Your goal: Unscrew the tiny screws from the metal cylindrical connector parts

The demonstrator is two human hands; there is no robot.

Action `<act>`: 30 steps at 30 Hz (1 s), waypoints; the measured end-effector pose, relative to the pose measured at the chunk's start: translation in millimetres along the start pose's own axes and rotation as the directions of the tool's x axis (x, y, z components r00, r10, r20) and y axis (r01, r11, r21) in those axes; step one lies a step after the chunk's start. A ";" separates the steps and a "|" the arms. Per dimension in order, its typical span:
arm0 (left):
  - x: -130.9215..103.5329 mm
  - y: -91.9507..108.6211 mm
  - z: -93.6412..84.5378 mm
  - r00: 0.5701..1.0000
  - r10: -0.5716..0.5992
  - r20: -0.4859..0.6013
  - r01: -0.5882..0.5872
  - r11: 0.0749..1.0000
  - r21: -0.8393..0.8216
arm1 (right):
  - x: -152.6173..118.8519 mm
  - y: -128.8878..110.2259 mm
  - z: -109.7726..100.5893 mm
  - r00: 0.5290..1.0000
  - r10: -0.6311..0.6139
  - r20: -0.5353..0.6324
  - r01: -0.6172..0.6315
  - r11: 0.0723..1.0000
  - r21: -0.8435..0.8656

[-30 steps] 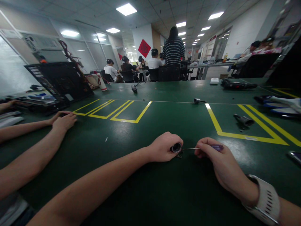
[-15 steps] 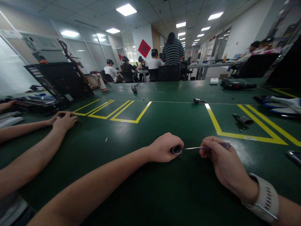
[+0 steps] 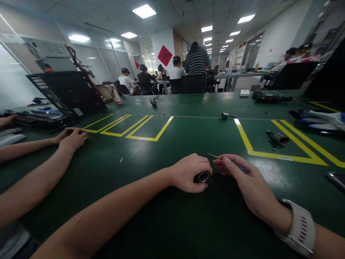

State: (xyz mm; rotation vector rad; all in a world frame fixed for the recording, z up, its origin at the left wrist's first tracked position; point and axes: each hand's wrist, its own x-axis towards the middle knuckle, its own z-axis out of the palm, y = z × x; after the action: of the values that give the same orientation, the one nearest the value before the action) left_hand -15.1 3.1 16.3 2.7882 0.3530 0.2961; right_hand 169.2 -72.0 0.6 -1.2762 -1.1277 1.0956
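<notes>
My left hand point(image 3: 190, 173) is closed around a dark cylindrical part point(image 3: 202, 176), whose round metal-rimmed opening faces toward me and to the right. Much of that part is hidden by my fingers. To its right, my right hand point(image 3: 238, 172) grips a thin screwdriver point(image 3: 244, 168) with a translucent purplish handle. The slim shaft points up and left above my left fingertips, apart from the part's opening. A similar dark part with a metal cup end point(image 3: 279, 138) lies inside the yellow tape outline at the right, with small pieces beside it.
Another cup-ended part point(image 3: 225, 115) and a dark tool point(image 3: 153, 102) lie farther back on the green table point(image 3: 151, 158). At the right are a phone point(image 3: 336, 178) and blue-white items point(image 3: 320, 118). A co-worker's hands point(image 3: 71, 138) are at the left.
The screwdriver has moved left with my right hand, its shaft now tilted upward and away from the part. A small dark ring by my left thumb no longer shows. My left hand has turned slightly.
</notes>
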 end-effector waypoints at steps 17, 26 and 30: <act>-3.4 -2.8 2.1 0.967 0.017 -0.255 -0.058 0.986 -0.154 | -6.7 -15.8 5.3 0.987 -0.137 0.081 0.156 0.935 -0.319; -2.4 -19.7 11.7 0.592 -0.538 -0.600 0.076 0.779 -0.623 | -6.0 -17.8 25.6 0.894 -0.311 0.322 0.447 0.637 -0.628; -1.1 -21.2 10.1 0.498 -0.595 -0.631 0.050 0.746 -0.665 | -9.7 -22.6 48.4 0.791 -0.385 0.476 0.602 0.349 -0.718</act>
State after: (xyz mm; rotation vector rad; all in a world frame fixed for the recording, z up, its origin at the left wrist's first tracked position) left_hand -18.1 19.4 -0.3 1.7197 0.8557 1.3734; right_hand 119.5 -75.4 22.2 -1.3442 -2.2435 0.1204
